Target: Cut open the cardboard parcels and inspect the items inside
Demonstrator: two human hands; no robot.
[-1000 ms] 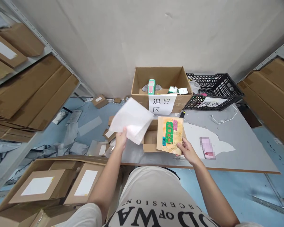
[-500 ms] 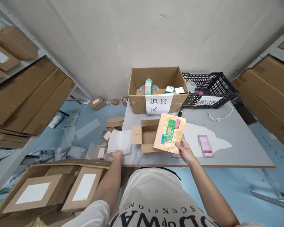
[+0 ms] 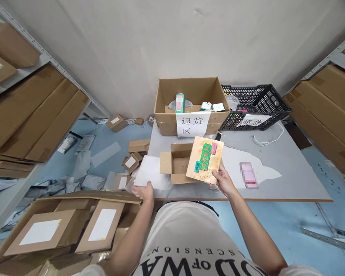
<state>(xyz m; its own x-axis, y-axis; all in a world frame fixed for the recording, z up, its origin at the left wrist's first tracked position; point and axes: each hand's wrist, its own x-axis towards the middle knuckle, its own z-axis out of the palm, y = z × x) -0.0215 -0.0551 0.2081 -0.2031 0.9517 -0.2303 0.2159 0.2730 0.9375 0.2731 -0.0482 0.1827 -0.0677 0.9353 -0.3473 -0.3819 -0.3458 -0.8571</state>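
1. The left arm runs bare from the lower middle of the view up and slightly right, elbow bent, forearm reaching forward.
2. The left hand [image 3: 143, 190] lies low and flat, palm down, fingers spread a little and pressing down, nothing gripped.
3. The right arm comes in from the lower right, forearm angled up and to the left.
4. The right hand [image 3: 223, 182] is raised higher than the left, fingers curled and thumb on top, closed in a pinch.
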